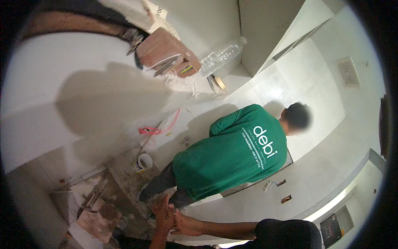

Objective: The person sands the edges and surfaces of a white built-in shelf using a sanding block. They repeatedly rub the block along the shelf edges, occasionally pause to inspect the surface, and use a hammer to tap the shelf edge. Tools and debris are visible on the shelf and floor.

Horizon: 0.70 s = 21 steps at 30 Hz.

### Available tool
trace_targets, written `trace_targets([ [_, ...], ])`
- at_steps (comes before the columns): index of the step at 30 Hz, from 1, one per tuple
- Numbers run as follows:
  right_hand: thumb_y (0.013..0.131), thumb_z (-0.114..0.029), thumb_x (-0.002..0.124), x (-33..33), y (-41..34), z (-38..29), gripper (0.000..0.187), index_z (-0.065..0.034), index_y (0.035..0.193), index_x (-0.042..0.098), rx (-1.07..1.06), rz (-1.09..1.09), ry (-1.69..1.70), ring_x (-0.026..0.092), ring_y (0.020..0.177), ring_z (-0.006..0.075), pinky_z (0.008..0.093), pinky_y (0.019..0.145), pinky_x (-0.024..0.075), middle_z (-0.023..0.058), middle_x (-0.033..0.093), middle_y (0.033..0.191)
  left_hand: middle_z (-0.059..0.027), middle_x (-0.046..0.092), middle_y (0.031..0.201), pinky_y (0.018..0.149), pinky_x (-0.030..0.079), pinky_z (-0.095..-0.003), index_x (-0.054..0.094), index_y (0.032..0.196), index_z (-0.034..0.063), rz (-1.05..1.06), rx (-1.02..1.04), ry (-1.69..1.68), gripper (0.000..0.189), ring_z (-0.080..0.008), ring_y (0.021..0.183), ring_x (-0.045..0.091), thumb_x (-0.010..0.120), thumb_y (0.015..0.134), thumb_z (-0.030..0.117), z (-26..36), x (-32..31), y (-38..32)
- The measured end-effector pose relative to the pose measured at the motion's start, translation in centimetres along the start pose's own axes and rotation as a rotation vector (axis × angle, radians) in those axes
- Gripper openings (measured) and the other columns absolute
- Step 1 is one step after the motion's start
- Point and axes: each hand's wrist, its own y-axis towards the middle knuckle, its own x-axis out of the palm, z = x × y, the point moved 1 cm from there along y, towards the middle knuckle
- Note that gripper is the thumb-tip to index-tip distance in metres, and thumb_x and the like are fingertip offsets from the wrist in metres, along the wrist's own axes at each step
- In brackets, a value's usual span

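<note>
Low in the view, my left hand and my right hand meet, with fingers touching. The left forearm rises from the bottom edge, while the right arm comes in from the right out of a black sleeve. No object shows between the hands, but their overlapping fingers hide the contact. Just beyond them stands a person in a green long-sleeved shirt with printing on the back. That person faces away, and their hands are hidden. A small white bucket sits on the floor by their legs.
A brown tool bag, a clear plastic bottle and a tape roll lie on a ledge. Another person's bare limb reaches in at upper left. Pink string lies tangled. Dusty boards cover the floor at lower left.
</note>
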Motion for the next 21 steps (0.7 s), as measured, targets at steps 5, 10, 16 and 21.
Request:
trace_targets([
  [5,0.108,-0.054,0.058,0.8,-5.5,-4.9,0.064,-0.0184,0.161,0.048,-0.419,-0.352,-0.983,0.025,0.162,0.0293,0.0548,0.127,0.0268,0.0143,0.026,0.177,-0.025,0.07,0.13,0.105,0.048,-0.0477,0.064,0.143,0.0029,0.102,-0.203,-0.21,0.066,-0.0388,0.118,0.067,0.043,0.111,0.057,4.6,-3.1,4.7],
  [10,0.11,-0.044,0.059,0.8,-13.3,-14.9,0.05,-0.0075,0.143,0.067,-1.06,-0.272,-0.952,0.056,0.142,0.0276,0.0443,0.118,0.043,0.0171,0.057,0.157,-0.0086,0.071,0.085,0.087,0.051,-0.0453,0.077,0.112,0.0078,0.062,0.273,0.067,0.018,-0.0274,0.092,0.067,0.072,0.099,0.019,23.7,-10.9,8.1],
  [16,0.113,-0.058,0.04,4.8,-22.5,-29.7,0.073,-0.0015,0.157,0.051,-1.551,-0.095,-0.583,0.054,0.144,0.0293,0.0458,0.12,0.0407,0.016,0.055,0.159,-0.007,0.064,0.08,0.077,0.048,-0.0433,0.079,0.098,0.0087,0.187,1.017,0.86,0.025,-0.0299,0.081,0.06,0.077,0.076,-0.002,53.5,-12.4,13.4],
  [21,0.103,-0.046,0.066,7.6,-29.2,-40.8,0.072,-0.007,0.16,0.047,-2.218,0.354,-0.475,0.046,0.151,0.0351,0.0499,0.128,0.0312,0.0169,0.047,0.165,-0.0203,0.06,0.128,0.101,0.048,-0.0494,0.067,0.135,0.0058,0.51,1.2,1.374,0.055,-0.0366,0.121,0.06,0.082,0.082,0.011,64.1,-10.0,19.0],
])
